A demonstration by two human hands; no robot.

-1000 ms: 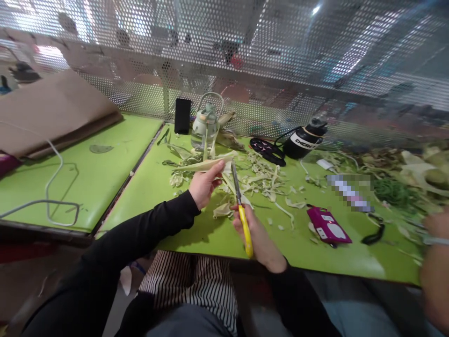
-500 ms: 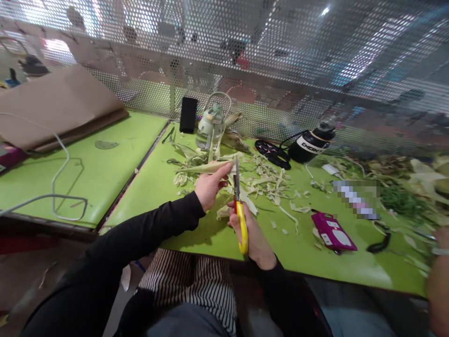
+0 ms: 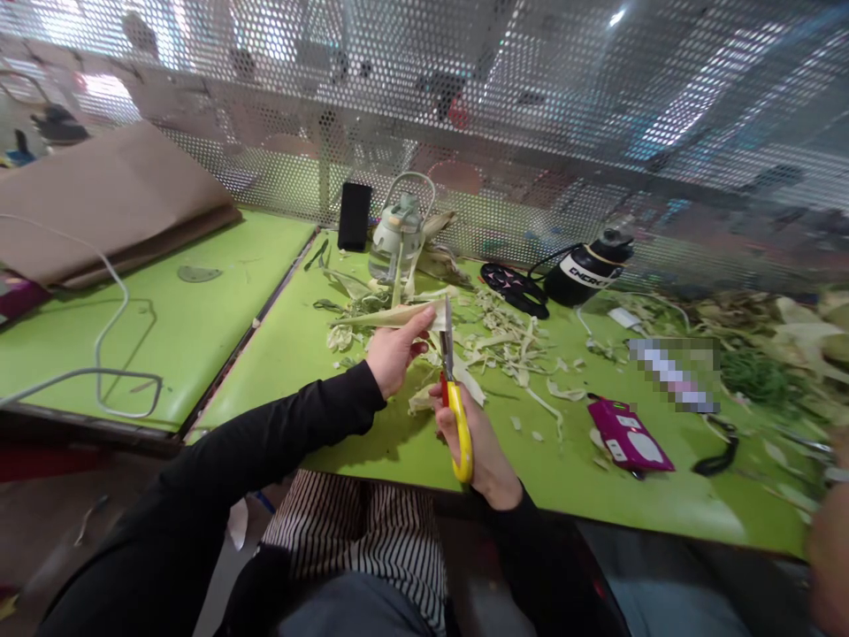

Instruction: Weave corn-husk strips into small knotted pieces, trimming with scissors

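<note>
One husk [image 3: 385, 317] sat pinched in left fingers [image 3: 419, 320] | right fingers [image 3: 443, 424] curled round yellow scissors [image 3: 458, 423] at its edge | decent bench [image 3: 288, 345] room leftward

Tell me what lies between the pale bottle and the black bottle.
The head view shows dry husks, then a flat black object, between the pale bottle and the black bottle.

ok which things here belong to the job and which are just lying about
For the job: scissors, in the right hand; pale leaf, in the left hand; probably the scraps.

Seemingly lying about: phone, pale bottle, black bottle, purple pack.
</note>
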